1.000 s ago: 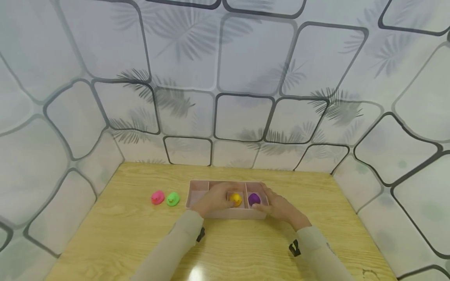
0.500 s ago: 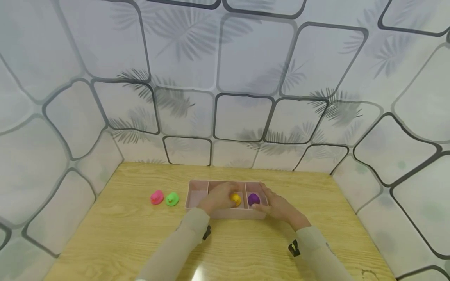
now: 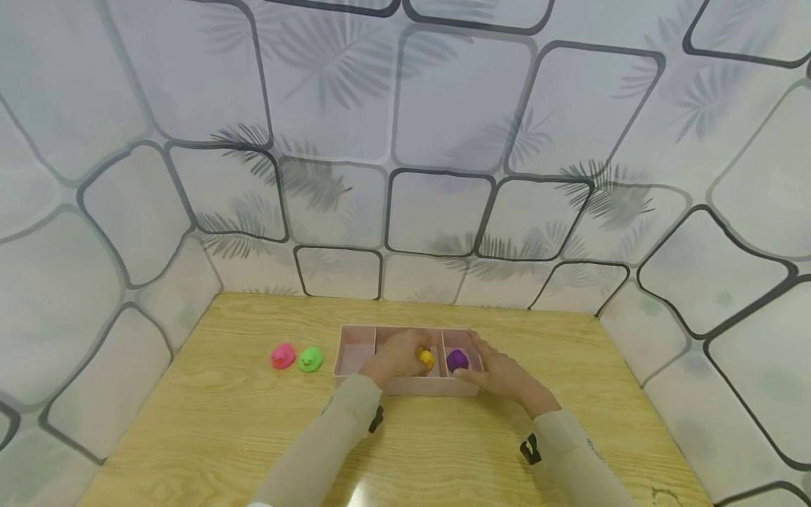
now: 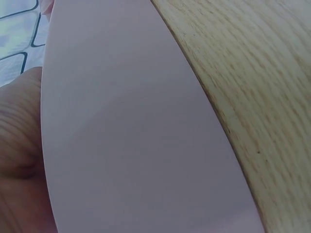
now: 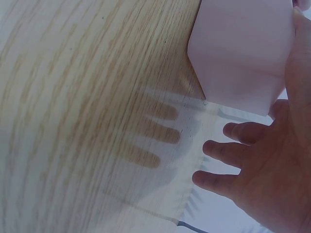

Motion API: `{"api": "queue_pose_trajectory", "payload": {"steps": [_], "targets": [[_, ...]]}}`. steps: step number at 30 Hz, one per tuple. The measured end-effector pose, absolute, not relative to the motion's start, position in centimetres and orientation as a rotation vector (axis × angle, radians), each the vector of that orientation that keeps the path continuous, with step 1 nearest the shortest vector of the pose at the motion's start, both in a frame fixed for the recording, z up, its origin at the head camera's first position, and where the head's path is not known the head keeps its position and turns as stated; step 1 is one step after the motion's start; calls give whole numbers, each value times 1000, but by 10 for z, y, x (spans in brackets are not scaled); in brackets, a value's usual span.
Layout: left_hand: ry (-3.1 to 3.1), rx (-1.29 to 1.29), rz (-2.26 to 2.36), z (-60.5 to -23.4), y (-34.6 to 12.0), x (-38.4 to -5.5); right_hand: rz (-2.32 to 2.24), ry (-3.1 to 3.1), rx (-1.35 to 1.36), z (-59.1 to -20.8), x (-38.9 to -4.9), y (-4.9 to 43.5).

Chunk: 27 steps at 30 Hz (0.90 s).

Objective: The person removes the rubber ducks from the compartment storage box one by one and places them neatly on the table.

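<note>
A pale pink divided box (image 3: 437, 386) sits on the table, its long side facing me. My left hand (image 3: 400, 355) reaches over the front wall into the middle compartment and pinches a yellow rubber duck (image 3: 426, 360); the fingertips are partly hidden behind the duck. In the left wrist view the box's front wall (image 4: 131, 121) hides most of that hand. My right hand (image 3: 507, 380) holds the box's right end between thumb and index finger, while its other fingers (image 5: 218, 182) spread in the air beside it. A rounded purple toy (image 3: 457, 360) lies in the right compartment.
Left of the box, a pink rubber duck (image 3: 283, 356) and a green rubber duck (image 3: 310, 360) sit side by side on the wooden table (image 3: 209, 422). Patterned white walls (image 3: 437, 211) enclose the table at the back and both sides.
My left hand has moved slightly right and its fingers have closed around the yellow duck, which has shifted a little. The right hand stays at the box's end.
</note>
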State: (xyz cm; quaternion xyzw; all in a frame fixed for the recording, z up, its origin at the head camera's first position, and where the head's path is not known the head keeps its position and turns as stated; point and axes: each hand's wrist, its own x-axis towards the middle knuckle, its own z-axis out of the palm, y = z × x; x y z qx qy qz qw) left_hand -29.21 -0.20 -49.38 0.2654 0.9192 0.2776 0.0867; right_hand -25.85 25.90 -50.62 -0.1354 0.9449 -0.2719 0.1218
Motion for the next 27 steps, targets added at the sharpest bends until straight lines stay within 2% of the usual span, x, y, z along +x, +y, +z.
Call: {"api": "queue_pose_trajectory", "payload": {"steps": [10, 19, 27], "targets": [[2716, 750, 819, -495, -2, -290, -794, 2750, -399, -506, -258, 259], [2758, 871, 822, -497, -3, -291, -774, 2769, -407, -505, -257, 259], [2722, 878, 825, -493, -5, -287, -790, 2750, -392, -506, -258, 259]]}}
